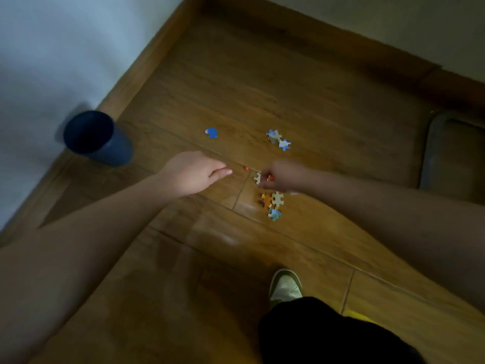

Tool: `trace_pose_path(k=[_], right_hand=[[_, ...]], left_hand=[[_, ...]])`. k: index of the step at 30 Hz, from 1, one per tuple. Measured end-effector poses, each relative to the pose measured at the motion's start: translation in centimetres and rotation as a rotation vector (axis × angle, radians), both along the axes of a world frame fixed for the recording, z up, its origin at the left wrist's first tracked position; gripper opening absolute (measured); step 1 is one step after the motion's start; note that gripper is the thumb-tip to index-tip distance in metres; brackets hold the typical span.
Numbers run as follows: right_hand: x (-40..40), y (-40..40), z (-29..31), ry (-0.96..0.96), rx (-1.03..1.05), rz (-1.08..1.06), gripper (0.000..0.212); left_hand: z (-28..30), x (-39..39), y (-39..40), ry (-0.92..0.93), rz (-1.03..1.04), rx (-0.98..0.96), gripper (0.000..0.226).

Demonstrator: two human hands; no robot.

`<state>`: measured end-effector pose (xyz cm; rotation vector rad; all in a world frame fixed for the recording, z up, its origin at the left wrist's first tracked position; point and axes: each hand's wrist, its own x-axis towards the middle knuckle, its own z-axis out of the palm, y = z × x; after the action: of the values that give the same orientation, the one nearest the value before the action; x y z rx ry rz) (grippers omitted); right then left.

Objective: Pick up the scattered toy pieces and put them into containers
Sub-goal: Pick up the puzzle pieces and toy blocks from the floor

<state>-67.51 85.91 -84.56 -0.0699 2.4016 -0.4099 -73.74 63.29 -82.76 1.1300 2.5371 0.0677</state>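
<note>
Right hand (278,177): pinches pale cardboard puzzle piece (257,177) for collecting. Left hand (195,172): relaxed, empty; dark-blue cylindrical cup (98,139) beyond it.

A wooden floor (236,88) of long planks ran up to a pale wall (52,48), with a wooden skirting (147,59) along the join. A green and white shoe (286,286) stood on the boards near the bottom, partly under a dark trouser leg (328,334). A grey mat (454,153) lay at the right edge.
</note>
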Motion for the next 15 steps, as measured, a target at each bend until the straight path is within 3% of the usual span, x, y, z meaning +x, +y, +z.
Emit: trace_pose_path(k=[2, 5, 11, 15], right_hand=[[-0.3, 0.1, -0.6, -0.009, -0.036, -0.06, 0.023], [-0.4, 0.1, -3.4, 0.004, -0.006, -0.094, 0.021], [0.3, 0.9, -11.9, 0.146, 0.01, -0.308, 0.029], [0.0, 1.0, -15.1, 0.209, -0.021, -0.375, 0.039]], left_hand=[[1.3, -0.5, 0.0, 0.004, -0.025, -0.055, 0.061], [0.0, -1.8, 0.7, 0.038, -0.01, -0.056, 0.049], [-10.4, -3.1, 1.3, -0.071, 0.054, -0.17, 0.049], [-14.0, -3.5, 2.3, -0.081, 0.121, -0.186, 0.055]])
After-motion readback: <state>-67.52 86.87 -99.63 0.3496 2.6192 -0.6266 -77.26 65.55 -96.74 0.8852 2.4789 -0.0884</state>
